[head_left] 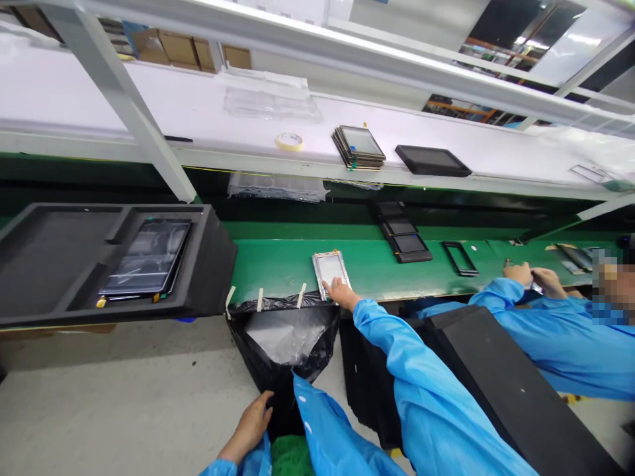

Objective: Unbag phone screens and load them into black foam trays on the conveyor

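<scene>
My right hand (341, 293) is at the near edge of a small flat display panel (331, 267), its fingers closed on that edge. The panel has a pale screen and silvery border, and lies on the green bench top (278, 258). Lower down, my left hand (252, 422) hangs beside a black plastic bag (262, 367), thumb and fingers slightly apart with nothing seen in them. White tape strips (260, 299) fix the bag to the bench edge. Crumpled clear plastic (288, 334) fills its mouth.
At left, a black foam tray (59, 258) holds larger display panels (149, 256). Black frames (404, 235) lie right of centre. The shelf above carries stacked panels (358, 147), a tape roll (289, 141) and a black tray (432, 160). A co-worker's hands (533, 276) are at right, beyond black boards (516, 383).
</scene>
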`<control>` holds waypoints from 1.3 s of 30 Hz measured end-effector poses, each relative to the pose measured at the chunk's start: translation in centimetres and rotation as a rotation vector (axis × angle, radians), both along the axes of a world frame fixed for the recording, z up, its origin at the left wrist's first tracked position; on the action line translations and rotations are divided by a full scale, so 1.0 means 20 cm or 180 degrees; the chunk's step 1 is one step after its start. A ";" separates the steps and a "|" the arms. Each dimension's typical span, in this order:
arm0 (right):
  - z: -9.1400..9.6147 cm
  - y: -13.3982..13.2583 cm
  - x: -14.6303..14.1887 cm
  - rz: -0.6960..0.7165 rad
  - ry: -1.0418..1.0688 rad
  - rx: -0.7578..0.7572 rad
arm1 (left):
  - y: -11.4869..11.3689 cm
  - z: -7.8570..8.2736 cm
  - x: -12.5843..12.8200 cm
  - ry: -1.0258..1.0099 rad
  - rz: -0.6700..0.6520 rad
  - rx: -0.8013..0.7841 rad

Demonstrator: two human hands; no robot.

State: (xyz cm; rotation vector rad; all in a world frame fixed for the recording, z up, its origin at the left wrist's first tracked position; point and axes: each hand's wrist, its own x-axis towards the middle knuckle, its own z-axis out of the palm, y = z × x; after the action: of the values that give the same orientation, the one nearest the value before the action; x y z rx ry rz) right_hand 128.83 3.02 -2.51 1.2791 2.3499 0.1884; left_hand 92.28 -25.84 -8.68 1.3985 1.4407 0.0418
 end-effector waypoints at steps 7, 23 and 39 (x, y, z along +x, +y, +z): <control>0.21 -0.03 -0.06 -0.0497 0.0606 0.0161 | 0.13 0.07 0.00 -0.0753 0.0401 -0.0166; 0.54 -1.03 -0.73 0.0258 0.2013 0.0678 | 0.74 0.75 0.25 -0.4347 0.2148 -0.2668; 0.74 -1.40 -0.50 0.0643 0.3268 -0.0214 | 0.16 0.96 0.37 -0.4599 0.1371 -0.2091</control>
State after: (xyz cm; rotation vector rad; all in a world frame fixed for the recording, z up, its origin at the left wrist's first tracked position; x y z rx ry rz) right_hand 118.91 -25.02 12.25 1.2639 3.2781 -0.6349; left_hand 99.62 -22.61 10.57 0.2368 0.3783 0.6486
